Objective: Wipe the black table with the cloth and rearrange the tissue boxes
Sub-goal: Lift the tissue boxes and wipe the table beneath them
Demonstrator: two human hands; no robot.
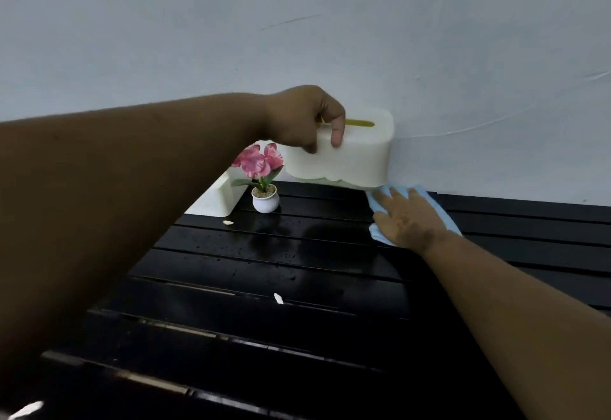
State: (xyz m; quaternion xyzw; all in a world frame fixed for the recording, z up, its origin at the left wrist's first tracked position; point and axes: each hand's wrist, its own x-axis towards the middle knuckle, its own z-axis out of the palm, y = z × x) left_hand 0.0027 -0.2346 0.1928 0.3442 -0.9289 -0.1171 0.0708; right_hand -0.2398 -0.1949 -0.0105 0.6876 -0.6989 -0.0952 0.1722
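My left hand (305, 118) grips a cream tissue box (358, 158) from above and holds it lifted off the black slatted table (264, 271), close to the wall. Its top slot shows yellow-green. My right hand (408, 219) lies flat, fingers spread, on a light blue cloth (443, 213) pressed on the table just under the lifted box's right end. A second cream tissue box (218, 199) rests on the table at the left, partly hidden by my left forearm.
A small white pot with pink flowers (264, 185) stands between the two boxes. White scraps lie on the slats (278, 298) (228, 222). Water droplets cover the table's middle. A pale wall (330, 39) runs along the table's back edge.
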